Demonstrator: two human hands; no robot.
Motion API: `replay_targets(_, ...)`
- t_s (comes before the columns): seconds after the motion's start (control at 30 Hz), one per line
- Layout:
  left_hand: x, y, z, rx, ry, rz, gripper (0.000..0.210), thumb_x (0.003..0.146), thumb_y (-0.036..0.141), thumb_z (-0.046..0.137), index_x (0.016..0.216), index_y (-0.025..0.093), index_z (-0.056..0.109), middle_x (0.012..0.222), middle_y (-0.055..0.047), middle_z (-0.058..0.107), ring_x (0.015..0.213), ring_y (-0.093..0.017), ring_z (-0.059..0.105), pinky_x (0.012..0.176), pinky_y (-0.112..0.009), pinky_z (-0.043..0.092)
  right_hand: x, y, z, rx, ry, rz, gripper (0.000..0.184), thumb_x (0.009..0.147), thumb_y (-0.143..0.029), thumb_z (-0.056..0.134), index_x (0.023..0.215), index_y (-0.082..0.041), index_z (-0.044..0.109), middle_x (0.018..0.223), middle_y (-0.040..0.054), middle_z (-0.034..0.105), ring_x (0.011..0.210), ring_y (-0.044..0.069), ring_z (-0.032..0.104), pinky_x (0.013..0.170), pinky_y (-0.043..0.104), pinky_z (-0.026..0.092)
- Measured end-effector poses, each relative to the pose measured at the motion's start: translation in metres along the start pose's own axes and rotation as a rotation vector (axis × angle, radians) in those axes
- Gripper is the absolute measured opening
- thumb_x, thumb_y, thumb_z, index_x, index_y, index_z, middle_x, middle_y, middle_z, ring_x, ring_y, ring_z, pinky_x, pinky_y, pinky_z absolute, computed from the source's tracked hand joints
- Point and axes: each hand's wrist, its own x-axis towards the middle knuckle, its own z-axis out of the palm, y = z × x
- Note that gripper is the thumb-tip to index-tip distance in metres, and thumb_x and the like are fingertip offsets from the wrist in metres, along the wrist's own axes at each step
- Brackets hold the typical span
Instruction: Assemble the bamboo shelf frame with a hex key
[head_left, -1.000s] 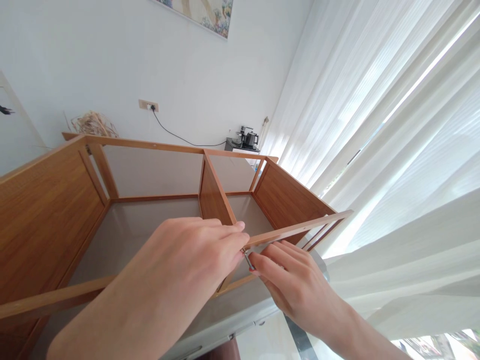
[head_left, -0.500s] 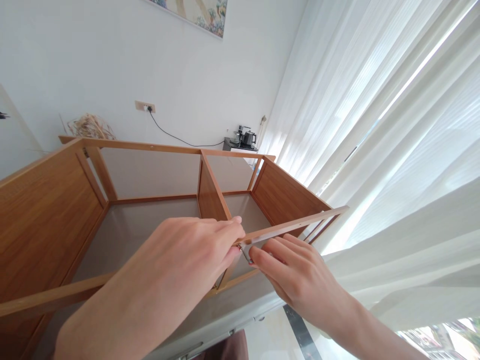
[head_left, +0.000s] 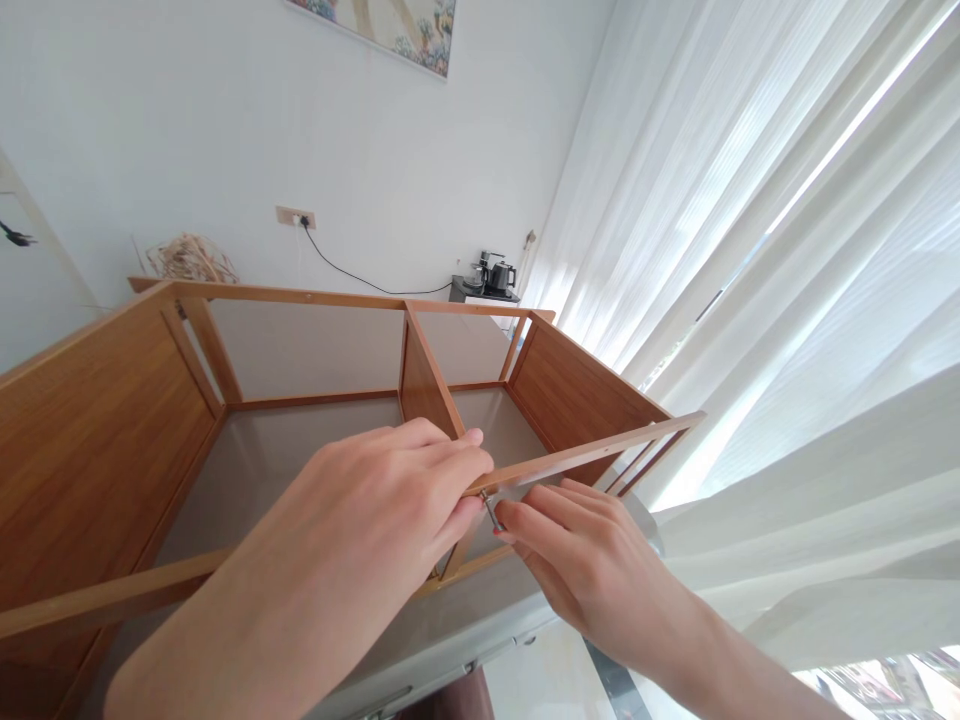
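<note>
My left hand (head_left: 397,500) is closed around the front top rail (head_left: 577,458) of a wooden cabinet frame, where the middle divider (head_left: 427,370) meets it. Just under that joint, a small metal screw head (head_left: 485,494) shows beside my left fingertips. From it a thin metal hex key (head_left: 492,514) slants down into the pinched fingers of my right hand (head_left: 577,545). Most of the key is hidden by those fingers. A small red spot shows at the fingertips; I cannot tell what it belongs to.
Wooden side panels stand at the left (head_left: 112,430) and right (head_left: 585,385) of the frame. White curtains (head_left: 750,250) hang close on the right. Against the back wall are a kettle (head_left: 502,276) on a small stand and a socket (head_left: 296,217) with a black cord.
My right hand has shifted slightly down, and the hex key's angle has changed a little. My left hand keeps its grip on the rail. The whole view has shifted slightly.
</note>
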Motion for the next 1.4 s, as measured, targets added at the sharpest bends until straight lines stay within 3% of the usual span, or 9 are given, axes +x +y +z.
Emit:
replay_targets(0.2, 0.003, 0.0, -0.003, -0.027, 0.01, 0.014, 0.024, 0.102, 0.022, 0.055, 0.119, 0.027, 0.07, 0.115, -0.003, 0.073, 0.098, -0.021, 0.072, 0.082, -0.034, 0.055, -0.004, -0.011, 0.021, 0.297, 0.016, 0.17, 0.027, 0.112, -0.023, 0.043, 0.085, -0.023, 0.047, 0.071, -0.0049, 0.053, 0.06, 0.011, 0.046, 0.061, 0.024, 0.038)
replay_targets(0.37, 0.004, -0.001, -0.007, -0.033, -0.056, 0.075, 0.026, 0.098, 0.01, 0.052, 0.106, 0.028, 0.071, 0.115, -0.002, 0.072, 0.11, -0.022, 0.068, 0.083, -0.033, 0.055, -0.002, -0.022, 0.03, 0.645, 0.009, 0.285, 0.023, 0.111, -0.025, 0.043, 0.091, -0.023, 0.055, 0.08, -0.0017, 0.069, 0.069, 0.01, 0.066, 0.066, 0.019, 0.05)
replay_targets(0.57, 0.002, 0.001, -0.01, -0.082, -0.066, 0.14, 0.028, 0.099, 0.008, 0.051, 0.08, 0.025, 0.063, 0.114, -0.004, 0.074, 0.113, -0.023, 0.066, 0.089, -0.037, 0.055, 0.001, -0.027, 0.037, 0.83, 0.057, 0.285, 0.02, 0.11, -0.024, 0.045, 0.096, -0.022, 0.059, 0.089, -0.0004, 0.074, 0.076, 0.008, 0.072, 0.074, 0.016, 0.056)
replay_targets(0.7, 0.006, 0.001, -0.008, -0.056, -0.035, 0.16, 0.028, 0.1, 0.008, 0.048, 0.088, 0.023, 0.069, 0.116, -0.006, 0.075, 0.107, -0.022, 0.067, 0.087, -0.037, 0.057, -0.004, -0.028, 0.04, 0.659, 0.096, 0.195, 0.025, 0.113, -0.026, 0.041, 0.093, -0.022, 0.056, 0.084, -0.0004, 0.071, 0.074, 0.01, 0.068, 0.07, 0.018, 0.052)
replay_targets(0.8, 0.006, 0.001, -0.007, -0.035, -0.038, 0.146, 0.027, 0.101, 0.009, 0.049, 0.094, 0.023, 0.071, 0.117, -0.007, 0.075, 0.108, -0.022, 0.067, 0.086, -0.038, 0.057, -0.008, -0.024, 0.036, 0.437, 0.112, 0.117, 0.028, 0.114, -0.027, 0.038, 0.092, -0.021, 0.054, 0.076, -0.0009, 0.062, 0.063, 0.011, 0.054, 0.063, 0.022, 0.045)
replay_targets(0.97, 0.004, 0.003, -0.005, -0.009, -0.029, 0.111, 0.025, 0.102, 0.011, 0.051, 0.093, 0.025, 0.07, 0.118, -0.006, 0.074, 0.11, -0.023, 0.065, 0.088, -0.039, 0.057, -0.007, -0.009, 0.02, 0.13, 0.11, 0.044, 0.024, 0.114, -0.023, 0.036, 0.106, -0.018, 0.058, 0.075, -0.0015, 0.054, 0.062, 0.013, 0.042, 0.06, 0.026, 0.037)
replay_targets(1.07, 0.005, 0.004, -0.004, 0.004, 0.002, 0.123, 0.025, 0.102, 0.01, 0.051, 0.096, 0.024, 0.071, 0.114, -0.007, 0.075, 0.108, -0.024, 0.066, 0.087, -0.04, 0.057, -0.004, -0.001, 0.013, -0.021, 0.109, 0.023, 0.028, 0.113, -0.022, 0.037, 0.096, -0.019, 0.059, 0.072, -0.0023, 0.049, 0.06, 0.014, 0.036, 0.058, 0.028, 0.033)
replay_targets(1.27, 0.007, 0.007, -0.003, 0.052, 0.048, 0.165, 0.025, 0.1, 0.008, 0.05, 0.097, 0.021, 0.072, 0.108, -0.009, 0.076, 0.106, -0.027, 0.068, 0.086, -0.043, 0.058, -0.001, -0.001, 0.01, -0.115, 0.131, -0.014, 0.029, 0.113, -0.02, 0.041, 0.089, -0.019, 0.059, 0.07, -0.0029, 0.047, 0.06, 0.014, 0.032, 0.057, 0.029, 0.028)
replay_targets(1.4, 0.004, 0.005, -0.003, -0.019, 0.032, 0.103, 0.026, 0.1, 0.01, 0.05, 0.107, 0.024, 0.071, 0.11, -0.006, 0.076, 0.107, -0.024, 0.071, 0.09, -0.037, 0.058, -0.001, -0.002, 0.009, -0.115, 0.124, -0.013, 0.028, 0.112, -0.02, 0.041, 0.091, -0.019, 0.058, 0.071, -0.0032, 0.047, 0.06, 0.014, 0.032, 0.057, 0.029, 0.028)
